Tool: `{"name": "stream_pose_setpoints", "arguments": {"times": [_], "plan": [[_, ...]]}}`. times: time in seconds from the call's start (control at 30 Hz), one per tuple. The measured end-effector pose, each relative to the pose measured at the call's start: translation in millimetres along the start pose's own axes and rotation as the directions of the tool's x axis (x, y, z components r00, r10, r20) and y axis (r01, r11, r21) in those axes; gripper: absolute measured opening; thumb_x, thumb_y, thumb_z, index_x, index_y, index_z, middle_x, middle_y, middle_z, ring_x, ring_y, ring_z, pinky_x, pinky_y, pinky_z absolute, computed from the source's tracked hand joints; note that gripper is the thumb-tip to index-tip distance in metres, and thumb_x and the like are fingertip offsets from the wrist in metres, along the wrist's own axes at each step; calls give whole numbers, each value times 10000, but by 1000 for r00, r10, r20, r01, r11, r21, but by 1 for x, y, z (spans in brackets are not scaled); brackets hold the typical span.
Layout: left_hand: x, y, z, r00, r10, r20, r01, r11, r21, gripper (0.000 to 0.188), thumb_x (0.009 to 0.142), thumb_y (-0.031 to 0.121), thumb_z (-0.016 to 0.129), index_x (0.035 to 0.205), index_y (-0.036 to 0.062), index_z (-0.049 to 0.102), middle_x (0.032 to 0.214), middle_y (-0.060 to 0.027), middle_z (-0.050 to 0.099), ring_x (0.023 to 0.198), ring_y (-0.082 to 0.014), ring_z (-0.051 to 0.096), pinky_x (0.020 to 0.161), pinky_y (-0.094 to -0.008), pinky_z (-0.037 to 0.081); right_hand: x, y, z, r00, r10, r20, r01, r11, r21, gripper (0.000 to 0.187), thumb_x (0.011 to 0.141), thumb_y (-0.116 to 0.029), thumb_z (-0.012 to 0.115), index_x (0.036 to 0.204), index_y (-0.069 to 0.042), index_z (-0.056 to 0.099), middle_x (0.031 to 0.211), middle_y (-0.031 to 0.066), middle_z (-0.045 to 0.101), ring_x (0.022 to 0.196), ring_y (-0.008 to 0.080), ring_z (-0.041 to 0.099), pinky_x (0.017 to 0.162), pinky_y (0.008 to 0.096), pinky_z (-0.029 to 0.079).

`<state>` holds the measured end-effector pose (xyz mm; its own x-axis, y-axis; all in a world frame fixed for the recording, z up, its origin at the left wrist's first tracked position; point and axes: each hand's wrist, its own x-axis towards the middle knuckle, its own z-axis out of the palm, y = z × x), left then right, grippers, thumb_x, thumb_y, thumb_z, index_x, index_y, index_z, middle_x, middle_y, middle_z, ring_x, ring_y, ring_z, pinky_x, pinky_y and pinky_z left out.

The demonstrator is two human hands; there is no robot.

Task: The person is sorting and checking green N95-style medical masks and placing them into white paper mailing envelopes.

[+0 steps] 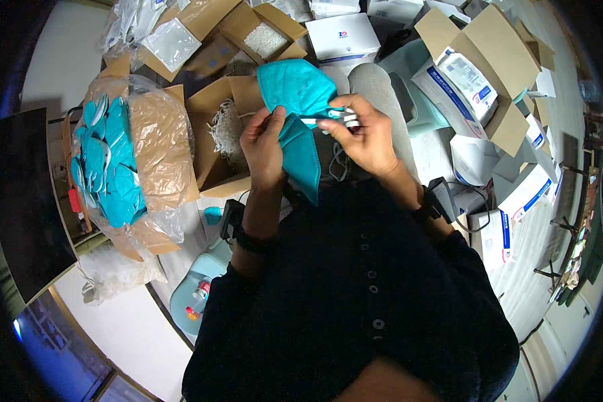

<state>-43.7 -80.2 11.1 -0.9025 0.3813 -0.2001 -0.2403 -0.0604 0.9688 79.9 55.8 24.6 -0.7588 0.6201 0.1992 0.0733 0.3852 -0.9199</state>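
Observation:
A teal face mask (296, 86) is spread open above my lap, its two panels parted along the middle. My left hand (266, 144) pinches the mask's left edge between thumb and fingers. White straps (315, 122) run across the mask's middle to my right hand (365, 134), whose thumb and fingers are closed on them beside the right edge. A thin white loop (340, 163) hangs below that hand.
At left, a plastic-lined carton holds many teal masks (117, 167). Beside it an open carton (238, 174) contains white straps (226, 134). An open carton (502, 50) with packs and white-and-blue boxes (489, 238) crowds the right. A light blue stool (186, 289) stands lower left.

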Motion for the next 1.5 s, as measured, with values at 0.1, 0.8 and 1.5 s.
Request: {"name": "stream_pose_setpoints", "arguments": {"times": [0.1,0.8,1.5], "plan": [[-5,2,2,999,17,37,-19,999,42,81,845,103,714,874,42,670,847,8,640,778,-79,564,730,-218,441,1,7,2,968,-243,57,248,913,-325,115,835,-98,694,913,-50,625,777,66,598,614,147,565,545,254,437],[44,-49,-68,959,211,-189,-218,976,-18,66,834,35,692,869,37,636,855,0,644,744,-80,557,712,-237,452,-33,-1,-36,962,267,55,-270,906,327,145,919,-146,615,844,-23,594,691,-35,507,635,60,440,577,227,368],[-2,2,-51,873,-349,341,291,933,211,188,903,233,600,861,57,649,719,-18,597,628,-93,542,567,-240,437,-16,50,-51,936,347,-55,-334,928,166,126,859,-130,699,873,-5,700,646,-71,520,612,29,412,551,220,341]]}}
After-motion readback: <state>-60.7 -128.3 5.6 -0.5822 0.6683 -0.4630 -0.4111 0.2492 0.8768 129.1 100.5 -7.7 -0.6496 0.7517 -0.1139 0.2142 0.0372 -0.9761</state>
